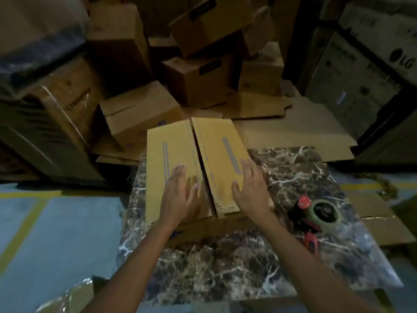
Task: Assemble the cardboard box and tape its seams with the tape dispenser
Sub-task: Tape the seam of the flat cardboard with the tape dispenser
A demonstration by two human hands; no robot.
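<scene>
Pressing both palms on a cardboard box (180, 154), a person leans over a dark marble-patterned table (225, 263) in a dim storeroom. At far left, blue floor (56, 233) with yellow lines runs beside the table, and large cartons under plastic wrap (40, 64) stand behind it. The left hand (180, 195) lies flat on the box's left top flap, fingers spread, its grip apart and closed on nothing. A narrow dark seam splits the two flaps down the middle, with no tape visible on it. The right hand (250, 190) rests on the right flap, fingers apart as well, thumb toward the seam. The box sits at the table's far edge, its near side in shadow. To the right, well apart from the hands, a red tape dispenser (316, 218) lies on the table with its roll facing up. Behind, brown cartons (203, 64) are stacked loosely, and flattened cardboard sheets (293, 132) spread over the floor.
</scene>
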